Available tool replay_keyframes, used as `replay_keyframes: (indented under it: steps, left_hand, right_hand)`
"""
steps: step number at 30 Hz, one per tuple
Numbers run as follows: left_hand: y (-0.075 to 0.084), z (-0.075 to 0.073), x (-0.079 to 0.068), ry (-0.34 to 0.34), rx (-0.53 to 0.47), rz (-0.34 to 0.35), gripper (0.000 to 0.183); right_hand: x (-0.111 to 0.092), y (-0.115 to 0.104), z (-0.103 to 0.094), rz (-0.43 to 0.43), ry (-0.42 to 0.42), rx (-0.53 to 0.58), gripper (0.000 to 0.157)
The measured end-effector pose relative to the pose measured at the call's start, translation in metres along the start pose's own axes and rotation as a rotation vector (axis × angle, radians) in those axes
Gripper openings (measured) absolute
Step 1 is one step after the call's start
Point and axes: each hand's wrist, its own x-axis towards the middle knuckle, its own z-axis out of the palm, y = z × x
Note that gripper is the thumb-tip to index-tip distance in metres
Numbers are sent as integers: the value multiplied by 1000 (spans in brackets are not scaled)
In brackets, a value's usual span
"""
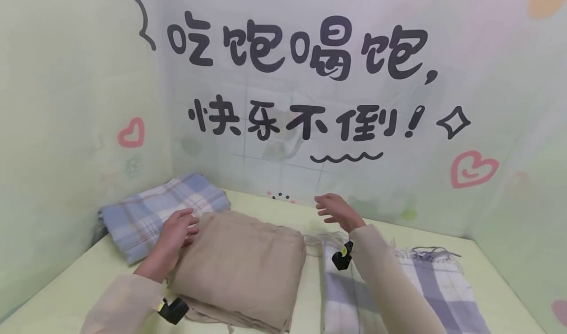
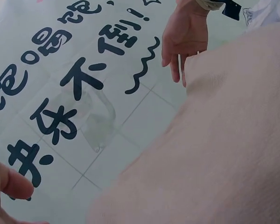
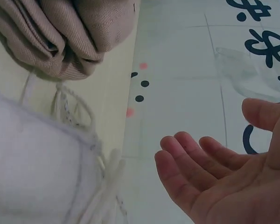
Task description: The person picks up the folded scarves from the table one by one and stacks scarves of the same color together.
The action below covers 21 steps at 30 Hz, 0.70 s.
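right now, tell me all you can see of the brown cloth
The brown cloth is plain, woven-looking fabric in a thick, roughly square stack, its layers showing at the near edge. It lies on the pale table, between the blue plaid cloth and the fringed checked cloth. The left hand is at its left edge; contact is unclear.

Black lettering (image 1: 306,123) on the seemingly cloth wall (image 1: 376,186) reads "吃饱喝饱, 快乐不倒!"

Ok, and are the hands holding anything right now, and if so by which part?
Nothing is held. The right hand is open and empty; the left hand is loosely curved beside the folded tan fabric cloth, not gripping it.
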Motion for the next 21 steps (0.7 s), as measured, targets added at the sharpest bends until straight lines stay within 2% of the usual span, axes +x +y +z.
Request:
replay_keyframes:
  steps: [6,13,21]
  left_hand:
    - [-10,-13,4,-32,11,2,59]
    - [-15,-28,8,16,41,-19,61]
    - [-18,-42,10,68,48,-38,61]
  right_hand:
    - [6,-9,11,-8,-73,-15,54]
    - [18,-24,24,-9,-84,-38,57]
    - [29,-54,43,-35,-106,-2,56]
